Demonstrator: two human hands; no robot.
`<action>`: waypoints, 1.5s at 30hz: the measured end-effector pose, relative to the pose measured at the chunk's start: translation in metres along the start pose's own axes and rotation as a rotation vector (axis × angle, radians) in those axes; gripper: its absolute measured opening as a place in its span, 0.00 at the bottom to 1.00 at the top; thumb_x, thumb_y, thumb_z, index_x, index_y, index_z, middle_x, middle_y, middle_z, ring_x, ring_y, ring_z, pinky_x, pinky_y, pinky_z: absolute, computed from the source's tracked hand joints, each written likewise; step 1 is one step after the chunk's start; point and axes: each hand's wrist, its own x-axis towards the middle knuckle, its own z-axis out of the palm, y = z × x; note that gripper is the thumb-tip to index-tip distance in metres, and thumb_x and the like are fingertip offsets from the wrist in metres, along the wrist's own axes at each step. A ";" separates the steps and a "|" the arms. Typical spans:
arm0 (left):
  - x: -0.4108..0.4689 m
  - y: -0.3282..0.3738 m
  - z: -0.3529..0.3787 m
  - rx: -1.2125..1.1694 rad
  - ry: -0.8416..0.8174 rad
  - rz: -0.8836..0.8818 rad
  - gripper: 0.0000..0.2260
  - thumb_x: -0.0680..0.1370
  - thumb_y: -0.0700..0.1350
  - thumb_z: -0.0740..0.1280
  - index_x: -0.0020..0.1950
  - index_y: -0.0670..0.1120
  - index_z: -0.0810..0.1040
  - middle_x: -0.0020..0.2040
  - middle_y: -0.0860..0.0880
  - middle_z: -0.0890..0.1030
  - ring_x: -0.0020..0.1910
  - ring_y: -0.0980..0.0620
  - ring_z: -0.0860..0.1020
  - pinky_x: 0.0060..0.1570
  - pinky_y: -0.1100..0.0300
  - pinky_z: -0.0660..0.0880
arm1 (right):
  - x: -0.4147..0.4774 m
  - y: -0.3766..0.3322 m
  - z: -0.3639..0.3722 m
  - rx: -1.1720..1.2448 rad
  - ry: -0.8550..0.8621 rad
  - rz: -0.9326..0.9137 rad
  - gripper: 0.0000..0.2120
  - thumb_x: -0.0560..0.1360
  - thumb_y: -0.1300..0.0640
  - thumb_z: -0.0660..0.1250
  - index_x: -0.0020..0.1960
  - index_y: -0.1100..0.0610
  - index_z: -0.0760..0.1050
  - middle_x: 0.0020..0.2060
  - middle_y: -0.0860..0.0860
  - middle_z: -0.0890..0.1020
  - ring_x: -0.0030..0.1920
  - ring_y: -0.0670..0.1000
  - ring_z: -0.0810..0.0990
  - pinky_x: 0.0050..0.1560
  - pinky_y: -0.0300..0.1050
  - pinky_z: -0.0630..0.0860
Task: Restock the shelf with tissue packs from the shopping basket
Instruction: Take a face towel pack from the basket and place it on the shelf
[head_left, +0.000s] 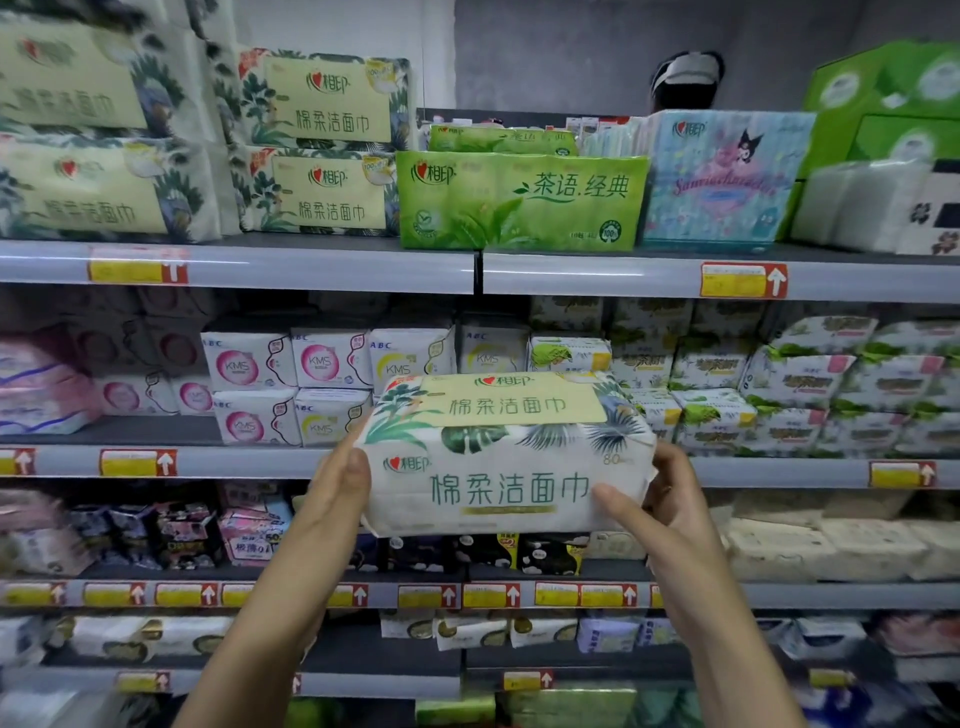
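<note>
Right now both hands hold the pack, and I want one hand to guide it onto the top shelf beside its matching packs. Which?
Probably left. The left hand grips the pack on the side nearer the matching packs, up left.

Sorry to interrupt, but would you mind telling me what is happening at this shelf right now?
A person is holding a leaf-print tissue pack with both hands, the left hand at one end and the right hand at the other, in front of the shelves. Matching packs are stacked on the top shelf, left of a green tissue pack. The held pack is not yet shelved.
</note>
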 end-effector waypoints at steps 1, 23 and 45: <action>-0.002 0.001 0.001 -0.006 0.019 -0.006 0.25 0.70 0.76 0.52 0.65 0.73 0.67 0.65 0.66 0.72 0.64 0.61 0.70 0.64 0.52 0.68 | -0.002 0.000 -0.001 -0.013 -0.007 -0.008 0.25 0.63 0.46 0.78 0.56 0.44 0.73 0.53 0.47 0.82 0.54 0.48 0.81 0.49 0.38 0.78; -0.018 0.021 -0.010 -0.347 0.347 0.087 0.31 0.47 0.65 0.80 0.45 0.55 0.79 0.60 0.53 0.80 0.61 0.51 0.78 0.55 0.54 0.73 | 0.014 -0.005 0.021 0.012 -0.158 -0.001 0.32 0.47 0.29 0.77 0.43 0.45 0.77 0.60 0.51 0.79 0.62 0.52 0.75 0.47 0.34 0.76; 0.028 0.071 -0.096 0.010 0.527 0.389 0.19 0.77 0.45 0.67 0.66 0.60 0.74 0.62 0.56 0.78 0.59 0.59 0.77 0.55 0.62 0.73 | 0.093 -0.053 0.121 0.052 -0.340 -0.316 0.25 0.62 0.36 0.74 0.56 0.40 0.72 0.70 0.45 0.70 0.68 0.45 0.71 0.65 0.49 0.72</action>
